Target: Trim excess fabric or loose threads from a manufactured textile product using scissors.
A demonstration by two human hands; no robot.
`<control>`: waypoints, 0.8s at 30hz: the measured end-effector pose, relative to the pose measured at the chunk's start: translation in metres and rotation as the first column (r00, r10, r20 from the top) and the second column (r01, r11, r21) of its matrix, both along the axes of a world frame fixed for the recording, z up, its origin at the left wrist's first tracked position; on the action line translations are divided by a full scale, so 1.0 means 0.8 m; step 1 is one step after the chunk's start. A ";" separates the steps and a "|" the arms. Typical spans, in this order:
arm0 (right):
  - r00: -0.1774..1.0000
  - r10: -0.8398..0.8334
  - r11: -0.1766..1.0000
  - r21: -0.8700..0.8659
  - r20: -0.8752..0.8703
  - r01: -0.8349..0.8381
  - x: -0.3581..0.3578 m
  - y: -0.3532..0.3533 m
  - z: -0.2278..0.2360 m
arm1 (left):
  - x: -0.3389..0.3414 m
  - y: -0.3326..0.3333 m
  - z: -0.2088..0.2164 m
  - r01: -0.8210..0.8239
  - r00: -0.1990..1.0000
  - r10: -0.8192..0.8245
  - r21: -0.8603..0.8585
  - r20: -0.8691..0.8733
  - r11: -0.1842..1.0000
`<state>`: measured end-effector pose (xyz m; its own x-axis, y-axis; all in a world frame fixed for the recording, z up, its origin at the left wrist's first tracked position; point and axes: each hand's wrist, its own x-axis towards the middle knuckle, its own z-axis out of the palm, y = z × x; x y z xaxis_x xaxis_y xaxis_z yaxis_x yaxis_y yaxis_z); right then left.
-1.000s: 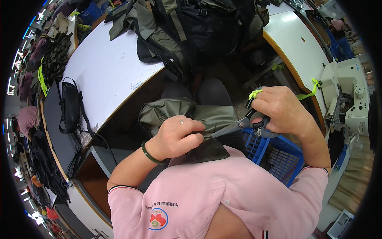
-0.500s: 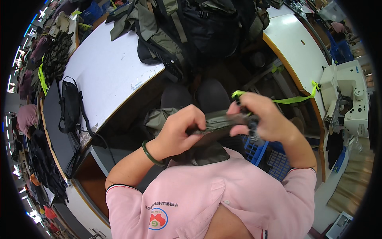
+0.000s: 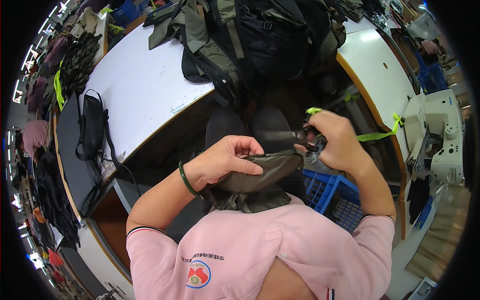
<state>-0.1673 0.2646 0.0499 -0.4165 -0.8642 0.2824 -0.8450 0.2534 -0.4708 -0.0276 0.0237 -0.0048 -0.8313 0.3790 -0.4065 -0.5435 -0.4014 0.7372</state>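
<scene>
In my lap lies an olive-green piece of fabric, loosely folded and partly against my shirt. My left hand pinches its upper edge between thumb and fingers. At the fabric's right end, my right hand is wrapped round a pair of scissors with dark handles. The blades point left just above the fabric and are blurred by motion; whether they touch it I cannot tell. A bright yellow-green ribbon runs from behind my right hand to the sewing machine's table.
A large black and olive backpack sits at the far edge between two white tabletops. A small black pouch with straps lies at the left. Blue crates stand low beside my right arm. A white sewing machine is at the right.
The fabric has been turned, showing a broader face toward me. My left hand has shifted its hold, thumb now lying along the fabric. The right hand has moved slightly right with the scissors.
</scene>
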 end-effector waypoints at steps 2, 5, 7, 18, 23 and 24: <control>0.967 0.007 0.998 0.062 -0.255 0.009 -0.006 0.007 0.015 | 0.001 0.002 -0.004 -0.044 0.999 0.043 -0.005 -0.019 0.999; 0.965 0.038 0.990 0.139 -0.258 -0.002 -0.011 0.019 0.021 | 0.000 0.005 -0.001 -0.077 0.997 0.077 -0.005 -0.027 0.997; 0.969 0.054 0.982 0.189 -0.239 -0.008 -0.011 0.022 0.024 | 0.000 0.006 0.000 -0.070 0.997 0.070 -0.001 -0.013 0.998; 0.954 0.100 0.971 0.237 -0.284 -0.031 -0.009 0.024 0.019 | -0.001 0.010 -0.001 -0.063 0.997 0.063 -0.017 -0.043 0.998; 0.957 0.086 0.971 0.239 -0.277 -0.018 -0.009 0.024 0.019 | 0.000 0.011 -0.003 -0.072 0.996 0.072 -0.010 -0.051 0.997; 0.960 0.073 0.977 0.213 -0.269 -0.015 -0.008 0.023 0.020 | 0.000 0.011 -0.003 -0.080 0.995 0.080 0.004 -0.053 0.997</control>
